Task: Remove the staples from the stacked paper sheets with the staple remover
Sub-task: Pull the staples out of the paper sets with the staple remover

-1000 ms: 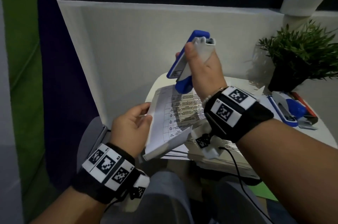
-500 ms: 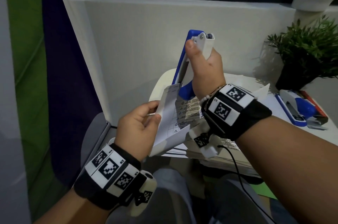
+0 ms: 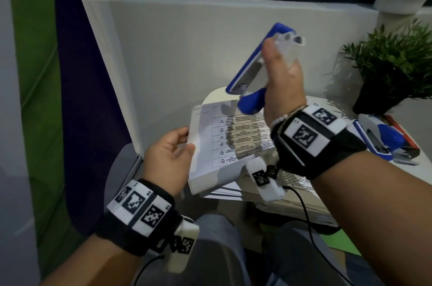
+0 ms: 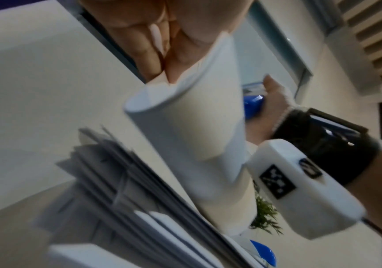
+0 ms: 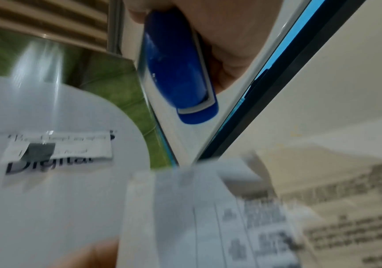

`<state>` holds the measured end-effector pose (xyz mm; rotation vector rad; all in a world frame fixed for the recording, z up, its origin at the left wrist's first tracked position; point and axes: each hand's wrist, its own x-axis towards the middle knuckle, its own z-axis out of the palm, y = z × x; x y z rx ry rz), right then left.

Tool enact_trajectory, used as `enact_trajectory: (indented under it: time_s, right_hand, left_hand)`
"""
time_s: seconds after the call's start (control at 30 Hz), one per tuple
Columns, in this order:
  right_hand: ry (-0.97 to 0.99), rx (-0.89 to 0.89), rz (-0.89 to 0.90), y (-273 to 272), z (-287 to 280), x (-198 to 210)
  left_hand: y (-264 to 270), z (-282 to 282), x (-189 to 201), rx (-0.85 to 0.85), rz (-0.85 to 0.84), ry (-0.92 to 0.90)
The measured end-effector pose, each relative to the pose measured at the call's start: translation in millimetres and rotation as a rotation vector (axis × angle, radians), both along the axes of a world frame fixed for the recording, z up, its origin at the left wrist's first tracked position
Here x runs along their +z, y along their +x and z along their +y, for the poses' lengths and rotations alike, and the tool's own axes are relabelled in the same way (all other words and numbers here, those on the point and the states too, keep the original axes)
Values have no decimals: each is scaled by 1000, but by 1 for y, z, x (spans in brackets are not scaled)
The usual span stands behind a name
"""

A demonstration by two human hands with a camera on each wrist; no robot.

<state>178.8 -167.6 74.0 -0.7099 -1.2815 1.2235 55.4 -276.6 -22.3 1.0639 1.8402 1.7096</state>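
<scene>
Our right hand (image 3: 282, 80) grip wraps the blue staple remover (image 3: 251, 70), raised over the paper sheets (image 3: 222, 145). Our left hand (image 3: 168, 159) grip pinches their edge, lifted above the stack (image 3: 292, 204) on the round white counter (image 3: 216, 97). At right: plant (image 3: 397, 63), 2nd stapler (image 3: 383, 141). White wall (image 3: 187, 52) behind, green panel (image 3: 32, 75) left.

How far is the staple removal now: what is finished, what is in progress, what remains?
Done: nothing provable; no pulled staple shows. In hand: the left hand grips one printed set by its edge, and the right hand holds the staple remover raised above its top edge, not touching the paper. Left: the pile underneath.
</scene>
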Motion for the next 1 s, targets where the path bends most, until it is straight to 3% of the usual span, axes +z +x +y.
enact_trajectory:
  time_s: [0.1, 0.23, 0.33, 0.47, 0.57, 0.7, 0.77, 0.83, 0.93, 1.0]
  right_hand:
    - [-68, -97, 118, 16, 4, 8]
    - [-106, -212, 151, 46, 7, 15]
    - [-105, -237, 176, 66, 12, 30]
    - [-54, -193, 151, 76, 14, 43]
    - [-77, -215, 72, 70, 10, 37]
    - [-80, -223, 63, 61, 6, 22]
    - [-69, -211, 59, 58, 6, 16]
    - [-53, -204, 52, 56, 7, 9]
    - [-25, -189, 25, 50, 6, 1]
    - [-8, -179, 0, 45, 4, -3]
  left_hand:
    - [-13, 4, -4, 66, -68, -1]
    - [-28, 3, -4, 191, -2, 8]
    - [-33, 0, -5, 195, 295, 25]
    - [-31, -4, -16, 41, 716, 79]
    - [-26, -4, -19, -37, 862, 42]
    - [-21, -3, -16, -65, 894, 68]
    - [-19, -4, -15, -58, 876, 100]
    - [-16, -5, -13, -22, 722, 128]
    - [-7, -3, 0, 62, 197, 108]
    - [-2, -2, 6, 59, -22, 82]
